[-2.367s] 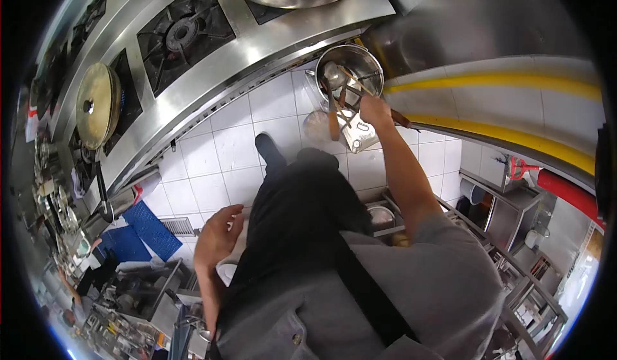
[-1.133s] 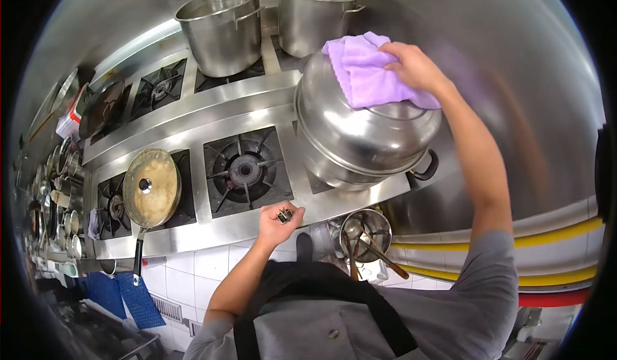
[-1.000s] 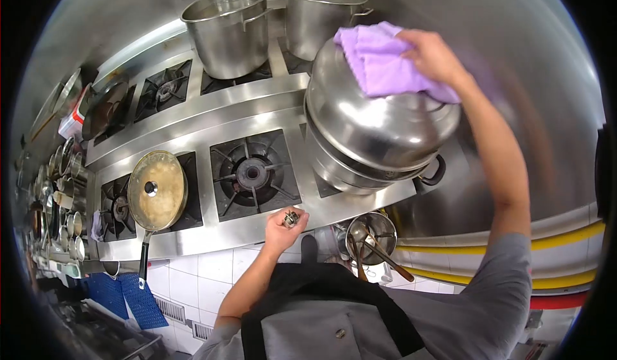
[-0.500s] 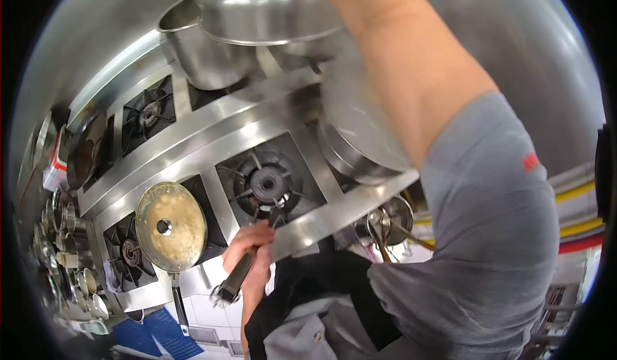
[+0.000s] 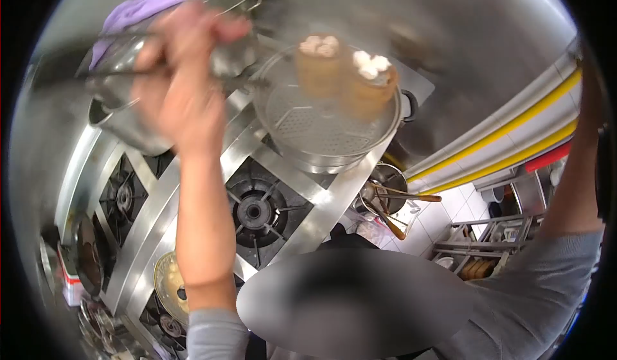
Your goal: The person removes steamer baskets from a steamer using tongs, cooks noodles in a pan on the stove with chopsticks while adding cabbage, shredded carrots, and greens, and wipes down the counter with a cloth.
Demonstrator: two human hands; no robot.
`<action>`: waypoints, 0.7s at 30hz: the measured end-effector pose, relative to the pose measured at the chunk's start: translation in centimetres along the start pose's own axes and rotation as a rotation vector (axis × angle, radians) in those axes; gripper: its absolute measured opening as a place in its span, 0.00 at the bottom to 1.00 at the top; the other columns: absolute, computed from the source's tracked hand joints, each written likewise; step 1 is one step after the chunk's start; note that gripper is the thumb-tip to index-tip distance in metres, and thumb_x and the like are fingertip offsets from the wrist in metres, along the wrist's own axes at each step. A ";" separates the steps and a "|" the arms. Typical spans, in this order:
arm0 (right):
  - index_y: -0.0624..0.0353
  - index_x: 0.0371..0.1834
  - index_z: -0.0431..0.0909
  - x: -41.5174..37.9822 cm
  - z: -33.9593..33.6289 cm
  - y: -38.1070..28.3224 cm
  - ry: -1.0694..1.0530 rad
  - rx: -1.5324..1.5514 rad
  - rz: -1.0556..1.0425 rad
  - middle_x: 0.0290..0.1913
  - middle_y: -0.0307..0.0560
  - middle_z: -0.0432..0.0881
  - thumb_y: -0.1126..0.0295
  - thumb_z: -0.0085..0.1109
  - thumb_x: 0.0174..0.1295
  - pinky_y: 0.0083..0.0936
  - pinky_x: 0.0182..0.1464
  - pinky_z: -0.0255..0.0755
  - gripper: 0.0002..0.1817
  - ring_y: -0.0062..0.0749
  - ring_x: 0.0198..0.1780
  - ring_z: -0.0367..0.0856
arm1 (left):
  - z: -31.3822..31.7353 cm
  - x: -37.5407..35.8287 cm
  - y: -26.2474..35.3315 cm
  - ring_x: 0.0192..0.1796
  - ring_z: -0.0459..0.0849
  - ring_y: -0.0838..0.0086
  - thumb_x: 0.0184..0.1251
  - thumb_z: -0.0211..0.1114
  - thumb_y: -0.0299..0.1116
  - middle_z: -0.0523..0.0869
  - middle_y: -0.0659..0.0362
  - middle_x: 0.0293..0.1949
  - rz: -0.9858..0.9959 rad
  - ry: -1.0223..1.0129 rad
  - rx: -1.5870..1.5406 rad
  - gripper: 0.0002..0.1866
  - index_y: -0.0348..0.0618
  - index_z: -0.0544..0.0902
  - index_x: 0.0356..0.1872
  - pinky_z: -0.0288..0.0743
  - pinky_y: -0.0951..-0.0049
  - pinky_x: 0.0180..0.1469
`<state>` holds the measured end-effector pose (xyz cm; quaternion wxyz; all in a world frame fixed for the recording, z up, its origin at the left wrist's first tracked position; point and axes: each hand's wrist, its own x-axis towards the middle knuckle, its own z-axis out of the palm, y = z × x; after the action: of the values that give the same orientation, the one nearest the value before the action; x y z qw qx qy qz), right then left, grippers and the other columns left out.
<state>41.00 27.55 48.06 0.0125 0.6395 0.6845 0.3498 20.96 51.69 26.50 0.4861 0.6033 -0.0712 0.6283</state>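
My left hand [image 5: 183, 71], blurred by motion, is raised over the back left of the stove and closed round a dark, long tool that looks like tongs [image 5: 96, 74]. Right of it stands a wide steel steamer pot [image 5: 302, 129] with a perforated tray. Two round bamboo baskets [image 5: 315, 74] [image 5: 369, 96] with white buns sit at its far side. Beside my left hand, a purple cloth [image 5: 144, 7] lies over a shiny metal lid [image 5: 122, 55]. Only my right forearm shows, at the right edge; the hand is out of view.
An open gas burner [image 5: 254, 212] is in front of the pot. A glass-lidded pan [image 5: 168, 283] stands at the lower left, partly behind my left arm. Pots with wooden-handled tools [image 5: 385, 190] stand below the stove edge. A rack [image 5: 488, 241] is at the right.
The lid and purple cloth have moved left, uncovering the steamer pot and baskets. My left hand has risen from the stove's front with the tool. My right arm has swung to the right edge.
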 end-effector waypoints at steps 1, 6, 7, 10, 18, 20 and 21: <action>0.63 0.55 0.83 -3.2 -1.7 0.5 -0.003 -0.027 0.006 0.46 0.56 0.88 0.68 0.55 0.68 0.32 0.45 0.80 0.17 0.40 0.44 0.86 | 3.8 0.9 -2.1 0.35 0.86 0.76 0.73 0.65 0.32 0.89 0.55 0.29 -0.016 0.005 -0.057 0.11 0.32 0.84 0.36 0.77 0.76 0.45; 0.65 0.57 0.82 -16.9 -8.6 3.9 0.023 -0.121 0.062 0.46 0.55 0.88 0.68 0.53 0.72 0.29 0.42 0.80 0.17 0.36 0.42 0.86 | 15.1 0.4 -11.4 0.26 0.81 0.76 0.75 0.64 0.34 0.81 0.61 0.23 -0.199 -0.191 -0.275 0.12 0.42 0.79 0.29 0.75 0.76 0.31; 0.66 0.57 0.82 -19.7 -9.7 4.5 0.035 -0.133 0.103 0.46 0.55 0.88 0.68 0.53 0.73 0.29 0.42 0.80 0.17 0.35 0.42 0.86 | 15.8 -0.1 -12.3 0.28 0.82 0.78 0.73 0.67 0.36 0.83 0.61 0.24 -0.286 -0.258 -0.208 0.12 0.40 0.82 0.31 0.75 0.77 0.35; 0.67 0.58 0.81 -28.8 -10.5 5.3 0.094 -0.115 0.304 0.46 0.54 0.88 0.68 0.51 0.75 0.27 0.40 0.81 0.17 0.33 0.41 0.86 | 17.5 -1.4 -15.1 0.29 0.79 0.82 0.71 0.70 0.40 0.85 0.62 0.24 -0.370 -0.332 -0.117 0.13 0.40 0.85 0.31 0.71 0.78 0.35; 0.66 0.60 0.81 -50.5 -1.0 -13.5 0.182 0.343 1.514 0.50 0.42 0.85 0.63 0.51 0.78 0.23 0.58 0.72 0.18 0.23 0.51 0.80 | 20.8 -0.3 -16.3 0.15 0.72 0.77 0.72 0.67 0.41 0.72 0.65 0.14 -0.618 -0.168 -0.175 0.19 0.49 0.72 0.21 0.66 0.75 0.19; 0.65 0.60 0.81 -52.7 -0.4 -19.7 0.166 0.444 1.641 0.45 0.39 0.85 0.63 0.53 0.78 0.19 0.55 0.72 0.19 0.20 0.49 0.80 | 22.7 1.9 -13.7 0.10 0.63 0.78 0.69 0.68 0.48 0.64 0.68 0.10 -0.463 -0.146 -0.108 0.26 0.55 0.65 0.16 0.57 0.73 0.13; 0.66 0.60 0.81 -53.3 -0.3 -22.8 0.219 0.490 1.735 0.46 0.39 0.85 0.63 0.53 0.78 0.19 0.54 0.72 0.19 0.20 0.49 0.80 | 23.4 3.3 -12.1 0.10 0.63 0.78 0.69 0.68 0.49 0.63 0.68 0.11 -0.422 -0.199 -0.147 0.27 0.56 0.64 0.15 0.57 0.73 0.14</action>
<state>30.75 -18.31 14.08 -0.4570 0.8783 0.0149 0.1399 46.20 43.86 29.36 0.6395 0.6269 -0.0367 0.4435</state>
